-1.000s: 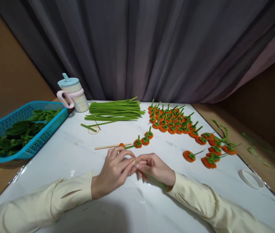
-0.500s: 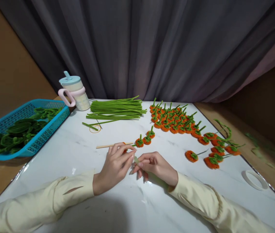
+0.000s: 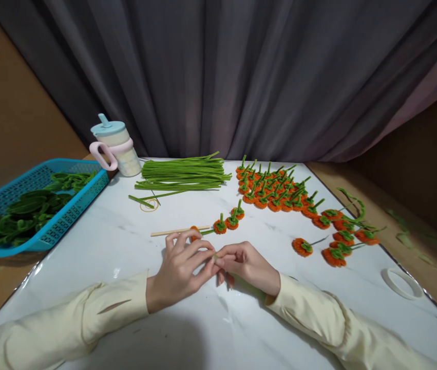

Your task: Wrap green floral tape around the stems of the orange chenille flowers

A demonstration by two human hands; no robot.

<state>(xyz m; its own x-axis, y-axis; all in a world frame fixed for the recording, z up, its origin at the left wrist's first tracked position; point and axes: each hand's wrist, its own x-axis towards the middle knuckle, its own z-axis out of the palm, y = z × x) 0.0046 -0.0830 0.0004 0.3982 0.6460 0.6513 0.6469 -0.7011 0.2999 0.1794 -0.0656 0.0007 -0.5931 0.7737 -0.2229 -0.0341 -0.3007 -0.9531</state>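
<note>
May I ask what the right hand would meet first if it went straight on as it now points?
Most likely the left hand; its fingertips look against or near those of the right hand, though depth is unclear.

Between the fingertips of the person's left grip [image 3: 182, 264] and right grip [image 3: 247, 264], a small greenish piece [image 3: 216, 257] is mostly covered (too little shows to name it). Left fingers hide part of an orange bloom [image 3: 194, 232]. The frame cuts off the blue basket [image 3: 72, 210] at 9 o'clock, the curtain [image 3: 210, 77] at 12, and the left sleeve [image 3: 75, 318] and right sleeve [image 3: 314, 313] toward 8 and 4. Green scraps [image 3: 405, 237] at 3 o'clock are blurred.
</note>
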